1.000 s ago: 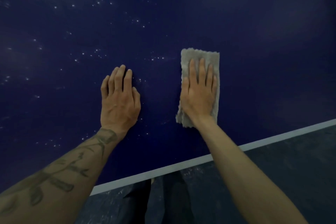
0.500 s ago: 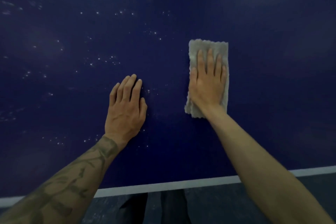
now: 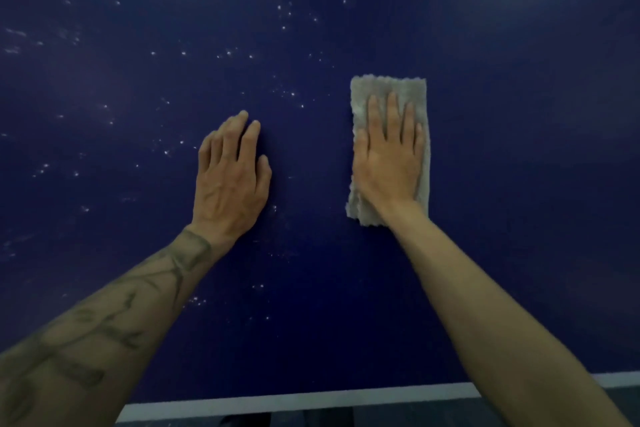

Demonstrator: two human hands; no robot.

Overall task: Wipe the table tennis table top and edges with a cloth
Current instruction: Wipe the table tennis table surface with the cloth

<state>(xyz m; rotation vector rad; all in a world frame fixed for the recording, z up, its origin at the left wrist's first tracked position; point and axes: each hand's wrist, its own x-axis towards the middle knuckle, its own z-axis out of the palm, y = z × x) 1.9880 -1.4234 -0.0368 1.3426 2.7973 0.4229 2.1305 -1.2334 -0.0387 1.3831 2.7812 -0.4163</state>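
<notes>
From the head camera, the dark blue desk [image 3: 519,156] fills nearly the whole view, with its white edge line [image 3: 311,403] running along the bottom. A folded grey cloth [image 3: 388,89] lies flat on the desk, right of centre. The right hand [image 3: 389,161] presses on the cloth, palm down, its fingers straight and close together. The left hand [image 3: 230,180] rests palm down on the bare desk just beside the cloth, apart from it, its fingers straight. Pale specks [image 3: 292,94] dot the surface, mostly to the left.

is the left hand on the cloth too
No, only the right hand presses flat on the grey cloth; the left hand rests on the bare blue table top beside it.
</notes>
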